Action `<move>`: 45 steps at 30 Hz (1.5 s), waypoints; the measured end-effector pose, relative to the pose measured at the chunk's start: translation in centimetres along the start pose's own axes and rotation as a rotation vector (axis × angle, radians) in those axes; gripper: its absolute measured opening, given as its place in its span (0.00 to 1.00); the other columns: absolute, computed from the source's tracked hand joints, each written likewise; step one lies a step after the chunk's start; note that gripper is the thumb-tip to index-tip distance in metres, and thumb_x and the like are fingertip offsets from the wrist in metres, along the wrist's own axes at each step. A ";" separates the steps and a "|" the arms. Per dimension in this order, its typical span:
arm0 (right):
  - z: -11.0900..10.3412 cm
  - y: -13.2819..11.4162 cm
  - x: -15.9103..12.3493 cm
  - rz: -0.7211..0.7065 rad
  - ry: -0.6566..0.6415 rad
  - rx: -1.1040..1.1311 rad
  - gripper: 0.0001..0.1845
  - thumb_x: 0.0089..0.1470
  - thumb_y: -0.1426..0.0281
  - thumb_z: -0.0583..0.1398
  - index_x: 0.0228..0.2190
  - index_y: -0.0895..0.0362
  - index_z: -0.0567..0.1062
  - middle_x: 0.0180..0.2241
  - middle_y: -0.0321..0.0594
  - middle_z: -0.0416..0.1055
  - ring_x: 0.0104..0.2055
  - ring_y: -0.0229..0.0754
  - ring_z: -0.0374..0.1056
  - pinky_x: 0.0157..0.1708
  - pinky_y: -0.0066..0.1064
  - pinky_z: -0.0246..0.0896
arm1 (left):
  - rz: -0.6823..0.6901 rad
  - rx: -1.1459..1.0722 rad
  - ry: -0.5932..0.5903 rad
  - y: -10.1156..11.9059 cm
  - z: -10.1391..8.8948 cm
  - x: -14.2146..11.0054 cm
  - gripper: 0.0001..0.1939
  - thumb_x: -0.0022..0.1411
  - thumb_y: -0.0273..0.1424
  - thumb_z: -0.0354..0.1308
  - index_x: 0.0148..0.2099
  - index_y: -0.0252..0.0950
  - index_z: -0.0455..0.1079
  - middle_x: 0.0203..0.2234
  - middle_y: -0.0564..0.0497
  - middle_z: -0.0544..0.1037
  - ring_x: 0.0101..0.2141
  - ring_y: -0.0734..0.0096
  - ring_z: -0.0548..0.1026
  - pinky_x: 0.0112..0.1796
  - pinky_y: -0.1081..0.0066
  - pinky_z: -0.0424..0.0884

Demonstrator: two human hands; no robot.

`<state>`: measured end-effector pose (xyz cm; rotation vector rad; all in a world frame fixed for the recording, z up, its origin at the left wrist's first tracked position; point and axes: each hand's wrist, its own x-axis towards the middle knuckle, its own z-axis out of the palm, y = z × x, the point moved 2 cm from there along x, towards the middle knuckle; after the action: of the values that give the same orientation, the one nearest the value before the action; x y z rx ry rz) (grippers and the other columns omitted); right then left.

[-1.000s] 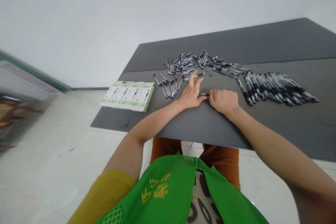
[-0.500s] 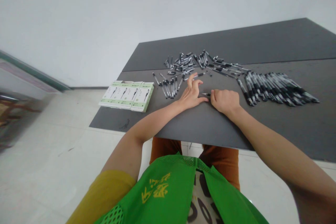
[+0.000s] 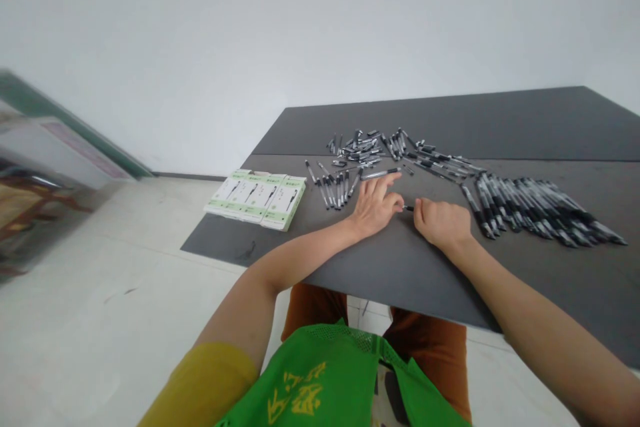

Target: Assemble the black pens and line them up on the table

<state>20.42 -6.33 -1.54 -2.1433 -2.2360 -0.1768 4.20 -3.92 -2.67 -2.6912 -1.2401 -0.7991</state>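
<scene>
My right hand (image 3: 443,221) is a fist wrapped around a pen (image 3: 409,208); only a short dark stretch of it shows at the thumb side, pointing left. At that end my left hand (image 3: 375,207) has its thumb and index finger pinched together on the pen's tip, while its other fingers reach out over the table. What exactly sits between those fingertips is too small to make out. Just beyond my left hand lies a loose pen (image 3: 373,175), and left of it a small fan of clear-bodied pens (image 3: 340,188).
A large row of black-gripped pens (image 3: 540,207) lies right of my right hand. Farther back are a heap of short caps and pen parts (image 3: 363,149) and more pens (image 3: 443,161). Green-and-white pen boxes (image 3: 283,203) stand at the left edge of the grey table (image 3: 350,260).
My left thumb and index finger have come together on the pen's tip, from being spread apart. My right fist keeps its hold on the pen. The camera has tilted up, shifting the scene down.
</scene>
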 end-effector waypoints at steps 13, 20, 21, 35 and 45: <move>-0.7 0.0 0.2 0.021 -0.095 0.049 0.29 0.66 0.62 0.42 0.40 0.61 0.80 0.36 0.58 0.78 0.40 0.55 0.77 0.38 0.40 0.67 | 0.014 0.010 -0.072 -0.4 0.2 0.3 0.19 0.69 0.43 0.50 0.48 0.36 0.73 0.48 0.43 0.77 0.53 0.56 0.67 0.52 0.53 0.59; -1.1 2.2 0.9 0.139 -0.063 0.092 0.32 0.66 0.62 0.40 0.40 0.65 0.80 0.36 0.62 0.77 0.41 0.60 0.76 0.39 0.43 0.67 | -0.425 0.127 0.092 -3.1 0.3 1.1 0.15 0.67 0.35 0.52 0.51 0.36 0.72 0.51 0.38 0.74 0.52 0.48 0.65 0.51 0.45 0.59; -1.1 2.5 1.0 0.154 -0.056 0.096 0.32 0.66 0.63 0.41 0.40 0.65 0.80 0.36 0.63 0.77 0.42 0.60 0.76 0.39 0.43 0.67 | -0.426 0.134 0.076 -3.3 0.6 1.2 0.14 0.67 0.34 0.52 0.50 0.36 0.73 0.50 0.38 0.74 0.53 0.47 0.64 0.51 0.43 0.58; 1.1 0.7 0.3 0.081 0.009 0.030 0.30 0.66 0.62 0.40 0.38 0.61 0.78 0.33 0.58 0.78 0.37 0.58 0.77 0.34 0.40 0.65 | -0.097 -0.220 -0.180 -3.9 1.8 1.8 0.07 0.66 0.30 0.57 0.46 0.36 0.71 0.44 0.46 0.76 0.49 0.61 0.69 0.50 0.59 0.64; 1.2 0.6 0.2 0.057 -0.006 0.015 0.29 0.66 0.62 0.40 0.40 0.64 0.76 0.34 0.59 0.77 0.38 0.55 0.76 0.34 0.35 0.60 | 0.077 -0.369 -0.325 -4.3 1.9 1.9 0.09 0.70 0.35 0.51 0.47 0.39 0.70 0.47 0.49 0.77 0.48 0.65 0.72 0.48 0.65 0.62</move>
<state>21.11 -5.96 -2.66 -2.1998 -2.1687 -0.1510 2.92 0.83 -4.01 -3.2521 -1.1263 -0.6531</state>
